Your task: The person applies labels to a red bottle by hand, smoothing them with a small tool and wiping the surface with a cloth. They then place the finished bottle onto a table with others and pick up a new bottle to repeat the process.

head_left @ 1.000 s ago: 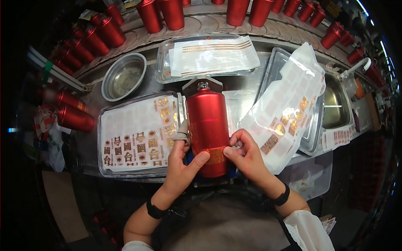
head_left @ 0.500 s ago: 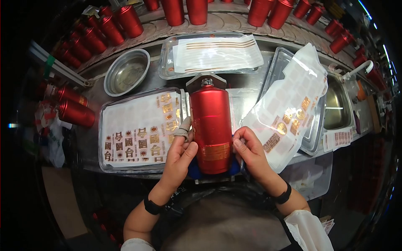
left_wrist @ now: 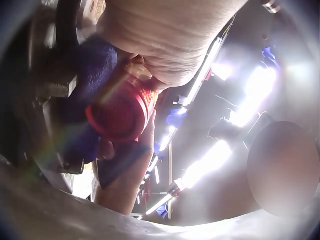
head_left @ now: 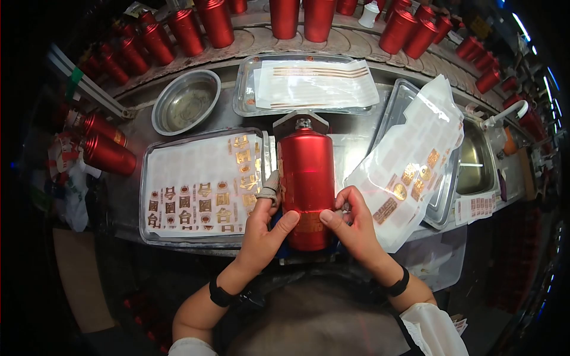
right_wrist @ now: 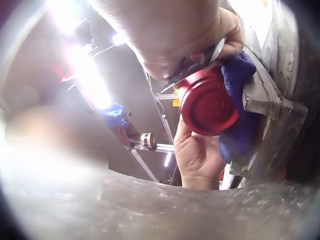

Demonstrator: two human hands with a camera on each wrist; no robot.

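Red metal bottle [head_left: 306, 172] is lying on its back in the middle of the bench, neck pointing away from the person, nested against a blue cloth [right_wrist: 239, 75]. Left hand [head_left: 264, 228] grips one side, thumb on the gold label [head_left: 310, 223], some greyish wrap on a finger. Right hand [head_left: 355, 224] has its thumb at the label's other edge, fingers curled round a thin flat tool [right_wrist: 200, 64]. The thumbs partly cover the label.

Pretty crowded around it: left tray [head_left: 144, 207] with a gold-lettered sheet, back tray [head_left: 243, 98] with a striped one, and a glossy, crooked-edged transfer sheet [head_left: 409, 154] draped over the right tray [head_left: 442, 207]. Round dull-metal bowl [head_left: 178, 110] back left, steel sink [head_left: 475, 169] far right. More satin-red bottles [head_left: 216, 24] line the scaly-looking conveyor [head_left: 252, 38] behind.
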